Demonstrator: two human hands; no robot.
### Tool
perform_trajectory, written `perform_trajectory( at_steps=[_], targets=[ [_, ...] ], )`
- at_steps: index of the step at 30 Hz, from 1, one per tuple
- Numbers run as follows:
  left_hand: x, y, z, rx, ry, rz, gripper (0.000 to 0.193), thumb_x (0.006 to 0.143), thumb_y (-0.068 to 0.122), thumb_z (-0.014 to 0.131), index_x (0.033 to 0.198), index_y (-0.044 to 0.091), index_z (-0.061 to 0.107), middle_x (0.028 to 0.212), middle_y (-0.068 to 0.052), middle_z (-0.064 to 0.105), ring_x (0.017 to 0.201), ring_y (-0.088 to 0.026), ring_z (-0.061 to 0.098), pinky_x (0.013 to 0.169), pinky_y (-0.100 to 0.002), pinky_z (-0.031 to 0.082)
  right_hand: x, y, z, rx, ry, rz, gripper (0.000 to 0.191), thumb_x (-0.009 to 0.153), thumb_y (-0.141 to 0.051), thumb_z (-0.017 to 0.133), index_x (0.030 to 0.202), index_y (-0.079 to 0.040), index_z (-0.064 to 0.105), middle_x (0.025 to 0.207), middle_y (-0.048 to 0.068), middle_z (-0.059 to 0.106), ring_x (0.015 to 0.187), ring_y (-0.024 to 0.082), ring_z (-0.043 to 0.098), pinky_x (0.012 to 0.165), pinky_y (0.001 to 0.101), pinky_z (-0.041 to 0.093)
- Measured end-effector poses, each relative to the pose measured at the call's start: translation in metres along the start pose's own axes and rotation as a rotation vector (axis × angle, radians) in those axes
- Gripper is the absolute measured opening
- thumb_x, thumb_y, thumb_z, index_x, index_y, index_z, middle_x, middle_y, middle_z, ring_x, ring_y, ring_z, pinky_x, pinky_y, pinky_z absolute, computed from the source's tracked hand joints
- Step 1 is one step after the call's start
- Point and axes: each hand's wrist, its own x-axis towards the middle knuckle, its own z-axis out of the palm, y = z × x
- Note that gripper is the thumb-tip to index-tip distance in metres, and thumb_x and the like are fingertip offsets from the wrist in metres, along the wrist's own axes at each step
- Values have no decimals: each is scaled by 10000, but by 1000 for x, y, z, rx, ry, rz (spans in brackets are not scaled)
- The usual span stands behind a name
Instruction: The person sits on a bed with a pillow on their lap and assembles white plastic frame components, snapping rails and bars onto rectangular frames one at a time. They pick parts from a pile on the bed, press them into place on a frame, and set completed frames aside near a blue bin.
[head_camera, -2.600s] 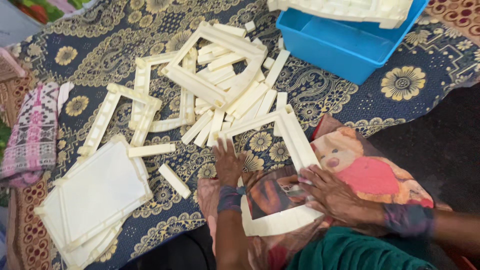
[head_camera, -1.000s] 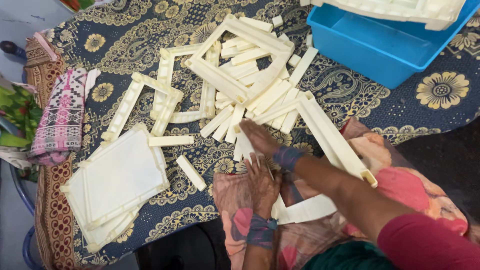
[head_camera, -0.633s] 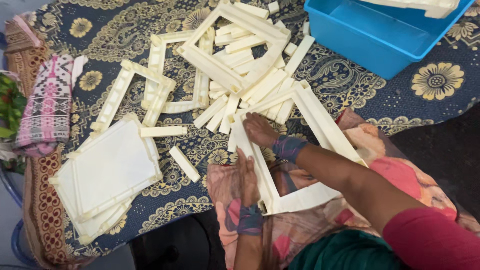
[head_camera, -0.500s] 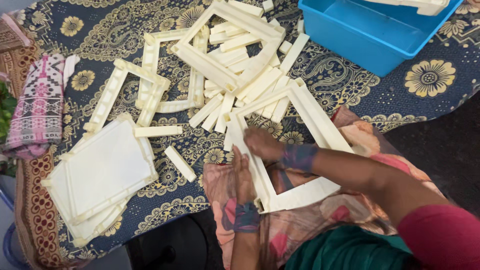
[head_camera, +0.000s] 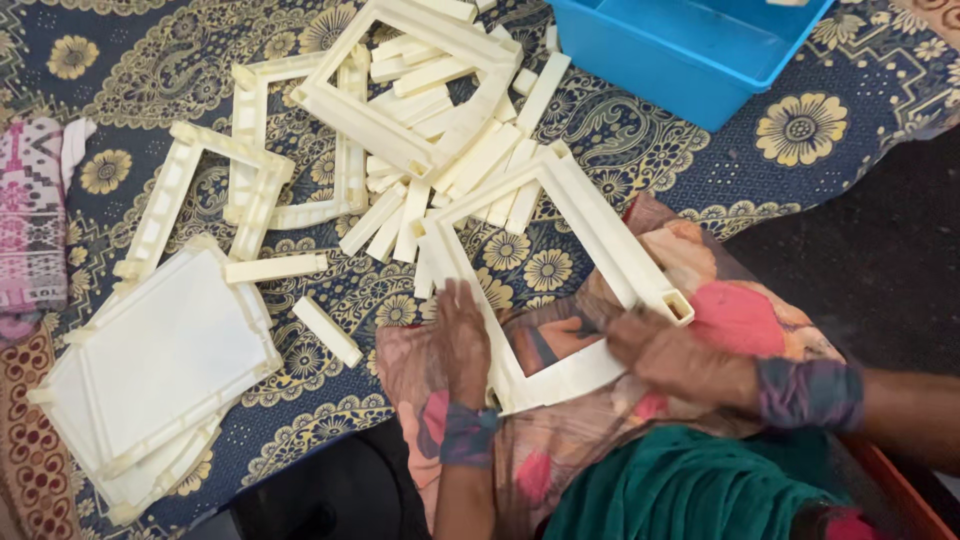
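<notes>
Cream frame (head_camera: 560, 270) on floral cloth (head_camera: 640, 130), dark floor (head_camera: 880, 250)

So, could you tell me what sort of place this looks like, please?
Probably a home or small workshop floor used for hand assembly: a patterned cloth spread out, heaps of cream plastic strips and frames, and a blue bin.

Head view, steeply downward, close overhead
</notes>
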Motion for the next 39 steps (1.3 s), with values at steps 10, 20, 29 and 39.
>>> perform_trajectory(
  at_steps=[10,20,29,39],
  targets=[
    [-57,64,-58,123,-229,71,628,954,319,609,1431,-63,468,1589,-235,346,1494,-464,258,1195,-588,260,145,126,22,-102,105,240,147,843,-121,611,962,-41,645,1019,109,595,1014,277,589,765,408,508],
    [-94,81,-49,-28,-89,-108,524,1021,244,533,1500,44,470,1621,-282,261,1501,-488,259,1201,-511,283,7,50,-19,42,-285,156,851,530,-213,693,1348,0,595,1342,135,573,1225,354,520,938,449,433],
    [-95,33,-19,-1147,15,-563,616,1065,357,378,1583,38,285,1683,-153,274,1540,-263,284,1224,-400,256,15,-33,3,640,132,-318,568,822,-150,645,1384,-78,604,1560,138,503,1500,315,399,1286,505,200],
    [-39,24,-22,-7,-312,-152,977,808,423,717,1573,26,256,1663,-256,174,1524,-447,179,1186,-551,214,105,-26,35,554,151,79,362,828,-79,629,1183,-13,608,1264,214,560,1182,389,559,947,457,479]
  ],
)
